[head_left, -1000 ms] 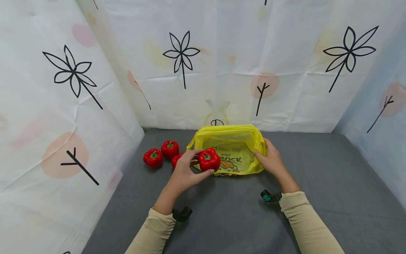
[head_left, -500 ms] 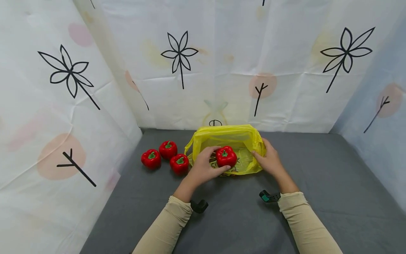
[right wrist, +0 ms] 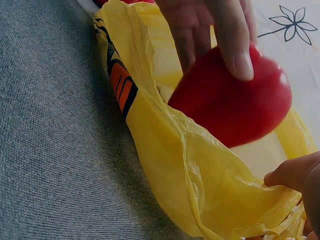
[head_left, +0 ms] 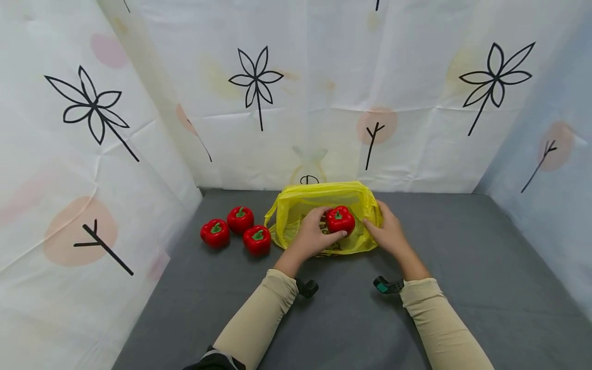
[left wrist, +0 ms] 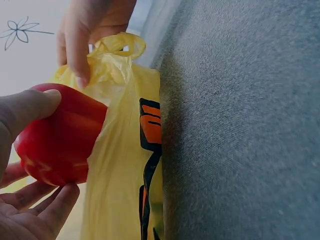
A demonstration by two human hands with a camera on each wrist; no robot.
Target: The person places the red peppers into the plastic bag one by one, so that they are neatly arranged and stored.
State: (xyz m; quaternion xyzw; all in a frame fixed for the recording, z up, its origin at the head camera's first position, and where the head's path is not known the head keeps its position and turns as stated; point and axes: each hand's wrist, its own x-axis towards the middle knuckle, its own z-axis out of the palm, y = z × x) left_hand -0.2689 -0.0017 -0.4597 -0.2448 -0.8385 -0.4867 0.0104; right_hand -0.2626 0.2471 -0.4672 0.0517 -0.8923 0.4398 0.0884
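Red pepper (head_left: 341, 221) has shifted right over the yellow bag (head_left: 319, 190) — probably firm, slick, best cupped round its sides — left hand (head_left: 312, 235) fingers gripping it, right hand (head_left: 389, 231) pinching the bag's edge.

My head feed comes through softly and evenly lit: the white backdrop (head_left: 305, 87) is bright, going bluish and duller at the far right, and faint, blurred shadows lie on the grey tabletop (head_left: 467, 241) by the wrist straps (head_left: 308, 289). My wrist feeds are dimmer; the right one shows whitish glare on the held pepper (right wrist: 245, 105) and deep shade beside the yellow bag (right wrist: 165, 155).
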